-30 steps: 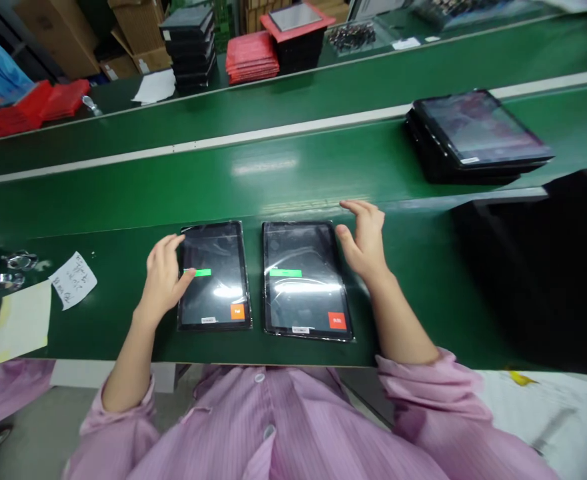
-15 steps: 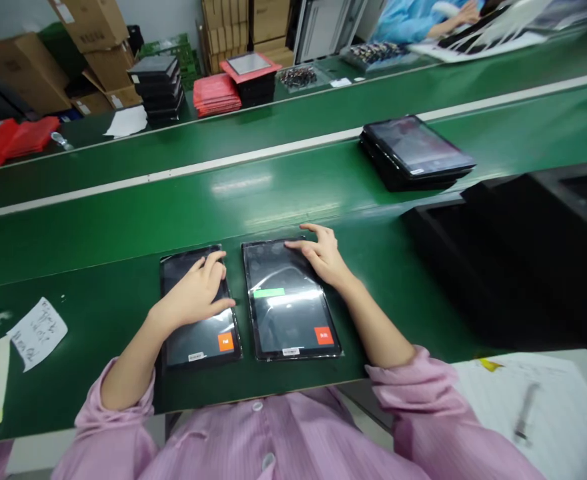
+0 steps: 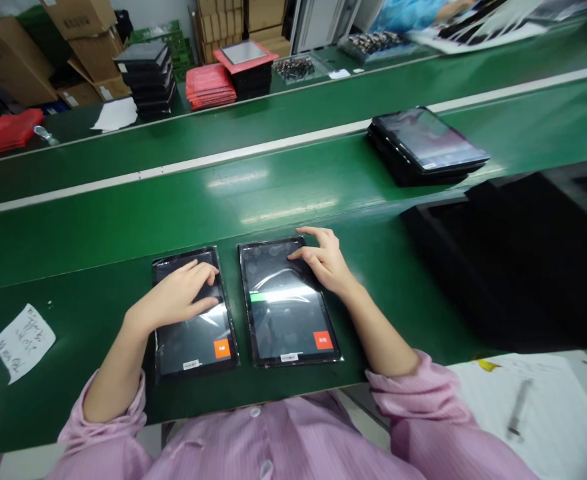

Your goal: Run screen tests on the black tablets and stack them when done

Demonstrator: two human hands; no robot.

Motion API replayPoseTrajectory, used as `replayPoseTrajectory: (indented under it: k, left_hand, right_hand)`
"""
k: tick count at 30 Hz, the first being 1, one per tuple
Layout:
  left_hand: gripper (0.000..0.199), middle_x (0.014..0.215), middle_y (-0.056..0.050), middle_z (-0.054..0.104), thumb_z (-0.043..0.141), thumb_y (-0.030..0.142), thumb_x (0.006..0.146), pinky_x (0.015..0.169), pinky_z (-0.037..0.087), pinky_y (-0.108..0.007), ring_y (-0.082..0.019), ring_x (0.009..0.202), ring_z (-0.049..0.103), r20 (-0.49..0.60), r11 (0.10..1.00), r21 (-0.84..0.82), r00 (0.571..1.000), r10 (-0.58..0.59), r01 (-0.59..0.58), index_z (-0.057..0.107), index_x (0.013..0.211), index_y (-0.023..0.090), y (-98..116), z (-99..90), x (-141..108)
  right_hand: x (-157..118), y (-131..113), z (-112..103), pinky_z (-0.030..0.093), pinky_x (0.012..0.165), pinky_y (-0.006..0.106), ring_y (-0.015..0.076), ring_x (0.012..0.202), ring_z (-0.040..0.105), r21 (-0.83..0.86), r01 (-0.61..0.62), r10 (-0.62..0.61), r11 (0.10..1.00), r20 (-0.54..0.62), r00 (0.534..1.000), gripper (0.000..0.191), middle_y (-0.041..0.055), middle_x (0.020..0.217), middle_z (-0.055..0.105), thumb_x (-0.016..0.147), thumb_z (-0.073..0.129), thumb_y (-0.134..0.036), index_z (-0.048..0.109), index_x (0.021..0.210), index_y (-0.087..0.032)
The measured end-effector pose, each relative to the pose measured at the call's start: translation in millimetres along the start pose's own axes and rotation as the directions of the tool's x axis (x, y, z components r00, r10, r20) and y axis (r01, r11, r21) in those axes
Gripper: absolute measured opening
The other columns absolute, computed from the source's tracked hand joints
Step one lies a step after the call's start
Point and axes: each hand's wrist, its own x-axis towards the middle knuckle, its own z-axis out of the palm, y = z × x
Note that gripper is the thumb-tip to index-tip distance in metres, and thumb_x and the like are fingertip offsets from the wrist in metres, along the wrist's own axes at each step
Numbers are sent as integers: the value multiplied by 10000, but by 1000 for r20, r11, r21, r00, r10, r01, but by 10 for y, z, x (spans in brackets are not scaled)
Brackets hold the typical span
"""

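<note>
Spread left grip (image 3: 182, 295) overlies left tablet (image 3: 193, 337), spread right grip (image 3: 326, 263) partly overlies right tablet (image 3: 287, 317).

L hand (image 3: 181, 293) palm-down, fingers bent & pointing R, thumb apart; R hand (image 3: 327, 261) w/ fingers parted, pointing inward; L forearm (image 3: 116, 367) & R forearm (image 3: 381, 330) bare, angled fwd & inward.

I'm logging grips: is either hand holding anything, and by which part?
Nothing is held: the left hand is over the left tablet, the right hand over the right tablet.
</note>
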Motion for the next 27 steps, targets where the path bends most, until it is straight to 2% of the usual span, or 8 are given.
replayPoseTrajectory:
  k: [3,7,11,14,17,19,23,27]
  left_hand:
    - [272,1229,-89,649,468,465,1017,930,574,-431,-254,1066,687,0,999,-18,999,-44,44,585,1117,241,-29,-150,-100]
    - [408,1280,-109,628,415,504,1022,1135,409,-575,-313,1215,601,-174,974,178,978,-111,142,689,1186,249,-280,-193,-95]
    - [431,1402,-101,569,393,521,1023,1213,208,-683,-348,1360,506,-176,955,245,976,-125,166,731,1188,309,-426,-124,-53]
    - [501,1490,-145,502,326,564,1036,1228,85,-707,-365,1456,401,-220,948,270,969,-110,169,697,1135,242,-423,-119,-28]
    - [650,1492,-198,489,207,689,1013,1246,148,-641,-341,1457,391,-302,973,177,949,-87,145,595,1141,184,-430,-178,71]
    - [725,1450,-169,547,109,723,997,1227,257,-583,-312,1395,460,-289,990,61,952,-101,124,576,1166,195,-457,-218,207]
    - [757,1386,-104,638,79,672,1022,1108,447,-447,-271,1272,589,-63,958,-143,964,-258,247,615,1307,220,-481,-220,547]
    - [708,1244,-83,707,140,600,1039,988,498,-395,-281,1142,656,31,950,-72,953,-302,303,735,1110,224,-425,-185,712]
  right_hand:
    - [16,-39,-52,389,1083,578,337,1237,532,58,-30,35,998,-93,995,664,101,1306,616,1026,228,-621,808,1055,-299]
    - [28,-73,-49,433,1059,547,325,1181,583,117,-80,103,990,-208,973,702,102,1222,645,1020,204,-633,814,1023,-287]
    - [27,-65,-11,426,1063,540,312,1174,592,84,-78,91,993,-167,982,653,97,1225,637,1033,246,-566,831,956,-286]
    - [32,-41,26,401,1078,567,318,1194,573,53,-80,85,995,-103,991,550,97,1235,627,1030,334,-505,838,956,-297]
    - [47,-21,57,441,1057,548,310,1177,583,132,-94,110,987,-119,987,516,104,1229,617,1022,378,-507,839,961,-283]
    - [61,-20,63,488,1023,508,296,1142,607,217,-98,142,971,-193,971,557,113,1210,616,1025,356,-542,833,984,-258]
    - [84,-46,49,518,992,483,290,1089,636,282,-117,204,952,-303,931,636,119,1111,642,1018,321,-625,821,963,-235]
    - [91,-65,45,518,992,483,291,1084,641,280,-133,220,951,-304,927,667,115,1084,649,1009,304,-664,812,952,-236]
